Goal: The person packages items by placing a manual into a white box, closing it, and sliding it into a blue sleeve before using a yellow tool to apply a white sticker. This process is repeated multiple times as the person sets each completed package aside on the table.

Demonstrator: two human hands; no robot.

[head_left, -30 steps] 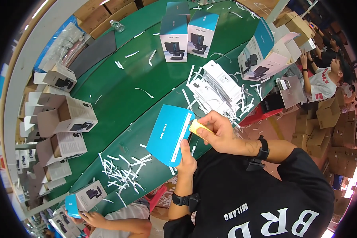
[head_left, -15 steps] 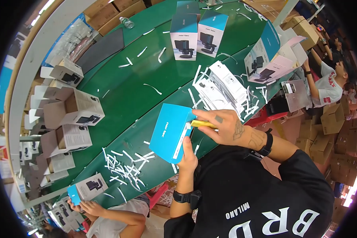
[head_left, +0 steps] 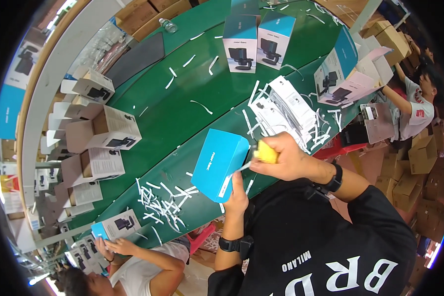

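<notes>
My left hand (head_left: 236, 200) grips the lower right edge of a blue carton (head_left: 216, 160), tilted above the green table. A white strip (head_left: 225, 186) lines that edge beside my left thumb. Closed near the carton's right side, my right hand (head_left: 287, 160) holds a small yellow tool (head_left: 266, 151), whose kind is blurred. A thin loose white strip (head_left: 244, 166) stretches from the carton's edge to the right fingers. Beyond the right hand lies a stack of white printed leaflets (head_left: 283, 106).
Cut white strips (head_left: 165, 204) litter the green table (head_left: 175, 126). Printed cartons (head_left: 240, 47) stand at the back, and opened cartons (head_left: 103, 128) line the left. Co-workers sit at lower left (head_left: 153, 269) and at right (head_left: 407, 106); one handles a carton (head_left: 116, 226).
My right hand has pulled away from the carton's edge to the right, lifting the white strip partly off. The yellow tool has turned in its grip. My left hand still holds the carton.
</notes>
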